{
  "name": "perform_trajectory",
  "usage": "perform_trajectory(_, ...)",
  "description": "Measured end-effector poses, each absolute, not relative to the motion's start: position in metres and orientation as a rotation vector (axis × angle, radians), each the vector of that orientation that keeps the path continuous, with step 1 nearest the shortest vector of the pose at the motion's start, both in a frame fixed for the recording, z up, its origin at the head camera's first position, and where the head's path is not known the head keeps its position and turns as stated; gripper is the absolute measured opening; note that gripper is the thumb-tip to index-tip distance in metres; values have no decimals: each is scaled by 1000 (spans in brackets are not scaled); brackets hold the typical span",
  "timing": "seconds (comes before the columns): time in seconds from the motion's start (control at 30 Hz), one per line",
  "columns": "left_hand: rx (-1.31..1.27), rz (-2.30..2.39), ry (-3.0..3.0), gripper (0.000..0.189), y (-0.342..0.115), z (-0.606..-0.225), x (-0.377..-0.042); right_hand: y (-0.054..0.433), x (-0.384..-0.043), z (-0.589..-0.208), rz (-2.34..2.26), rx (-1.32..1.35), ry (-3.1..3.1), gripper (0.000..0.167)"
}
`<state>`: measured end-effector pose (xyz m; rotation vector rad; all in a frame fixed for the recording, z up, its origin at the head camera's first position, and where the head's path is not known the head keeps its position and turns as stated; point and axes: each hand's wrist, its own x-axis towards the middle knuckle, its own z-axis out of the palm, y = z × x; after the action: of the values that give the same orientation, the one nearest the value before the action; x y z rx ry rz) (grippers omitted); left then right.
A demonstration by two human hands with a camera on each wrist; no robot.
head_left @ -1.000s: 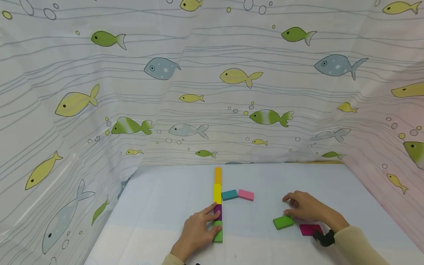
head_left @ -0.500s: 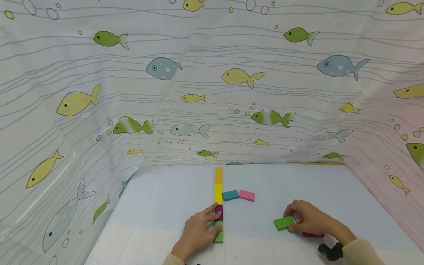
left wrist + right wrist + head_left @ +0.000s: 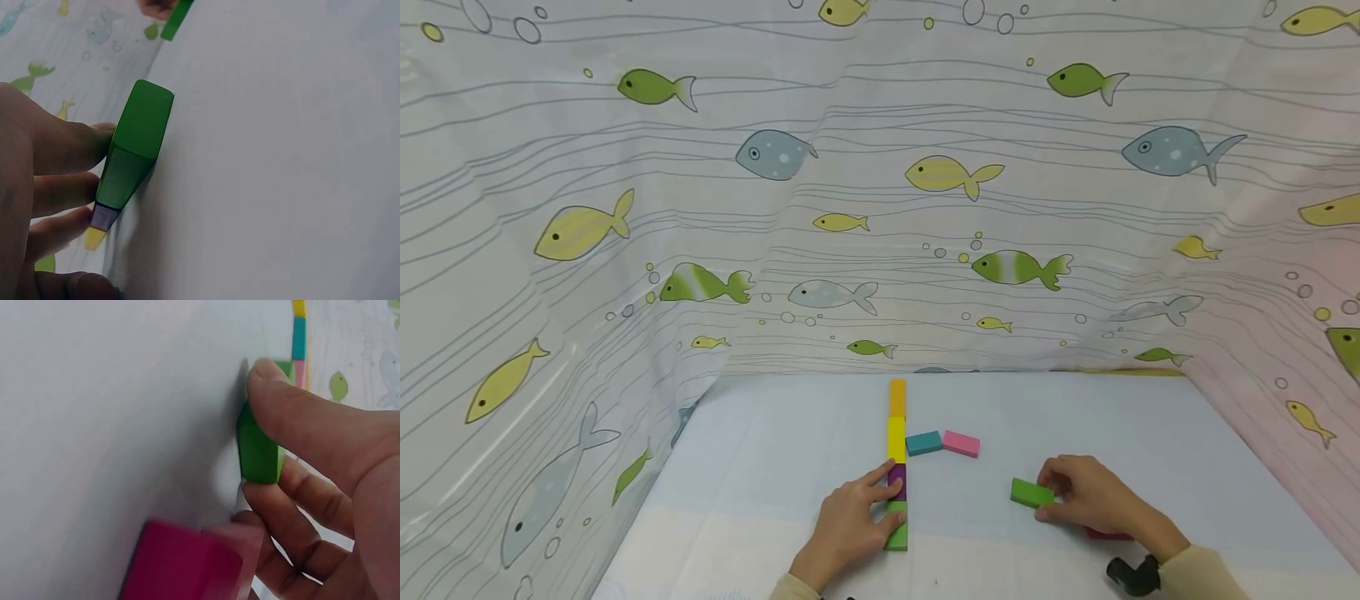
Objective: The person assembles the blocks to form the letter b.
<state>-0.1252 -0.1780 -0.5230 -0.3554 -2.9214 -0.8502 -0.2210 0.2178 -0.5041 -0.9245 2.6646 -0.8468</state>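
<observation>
On the white table a row of flat blocks runs away from the person: a light green block (image 3: 898, 537) nearest, then a purple block (image 3: 897, 482), a yellow block (image 3: 897, 440) and an orange block (image 3: 898, 398). The left hand (image 3: 850, 521) lies along the row's left side, its fingers and thumb touching the purple and light green blocks. At the right, the right hand (image 3: 1093, 496) pinches a green block (image 3: 1030, 492) by its near right end, thumb on one side and fingers on the other. Behind that hand lies a partly hidden magenta block (image 3: 181, 562).
A teal block (image 3: 923, 443) touches the yellow block's right side, and a pink block (image 3: 961, 443) follows it, slightly angled. Fish-printed curtains (image 3: 925, 250) hang behind the table and along both sides.
The right hand has come down onto the green block and taken it between thumb and fingers. That block has turned and shifted a little left. The left hand stays in place.
</observation>
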Motion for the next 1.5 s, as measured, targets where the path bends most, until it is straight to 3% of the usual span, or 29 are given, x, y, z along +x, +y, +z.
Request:
perform_trajectory(0.2,-357,-848,-2931,46,-177,-522,-126,202,-218,-504,-742,-757,2734,54)
perform_trajectory(0.43,-352,-864,-2946,47,-176,-521,-124,192,-212,-502,-693,-824,2705,76)
perform_trajectory(0.77,-353,-863,-2930,46,-176,-522,-124,190,-215,-502,-764,-929,2600,68)
perform_trajectory(1.5,-346,-878,-2924,46,-177,-522,-125,165,-226,-497,-770,-874,2640,66)
